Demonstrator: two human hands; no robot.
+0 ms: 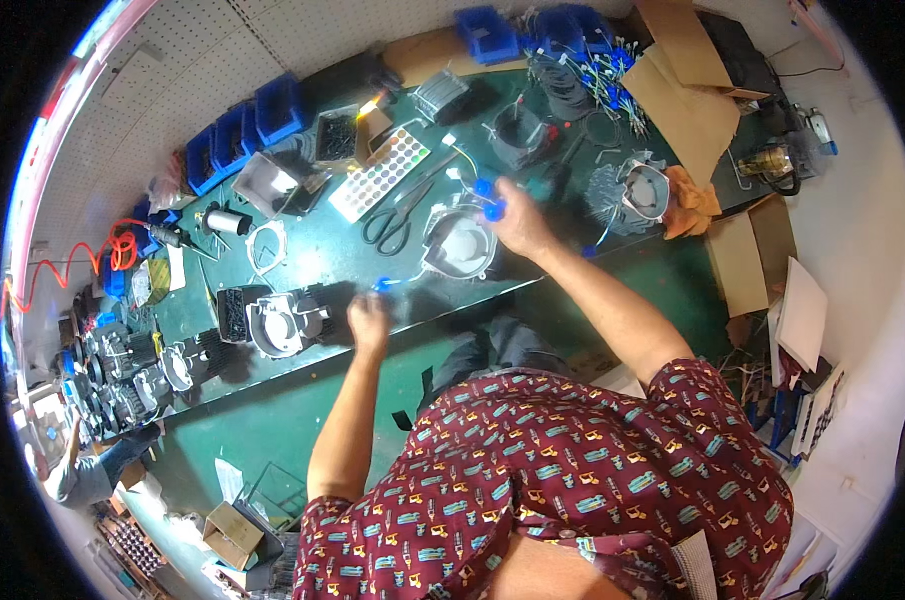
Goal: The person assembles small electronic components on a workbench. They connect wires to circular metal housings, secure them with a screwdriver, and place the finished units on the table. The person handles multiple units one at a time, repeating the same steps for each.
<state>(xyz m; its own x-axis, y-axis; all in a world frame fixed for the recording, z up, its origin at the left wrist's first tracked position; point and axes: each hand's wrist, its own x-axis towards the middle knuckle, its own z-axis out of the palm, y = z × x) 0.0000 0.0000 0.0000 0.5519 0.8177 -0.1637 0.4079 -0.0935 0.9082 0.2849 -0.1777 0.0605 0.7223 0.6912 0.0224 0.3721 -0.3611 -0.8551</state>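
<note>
On the smooth green tabletop [338,262], a rounded grey metal housing [461,247] lies between the left hand [369,320], grip unclear beside a small blue plug [383,285], and the right hand [519,222], clamped on rounded blue plastic [493,210].

A: Any glare?
B: A white patch on the table [308,262]; the upper left rim glows brightest.
A: Sharp?
B: Fine details look soft, the left hand [369,320] slightly blurred. Straight edges bow; corners go black.

Left hand [369,318] near, right hand [521,224] farther out

Left fingers [371,302] curl inward above a steep, bare left forearm [345,425]; right fingers [507,192] bend in a grip, the bare right forearm [613,303] slanting up and leftward
</note>
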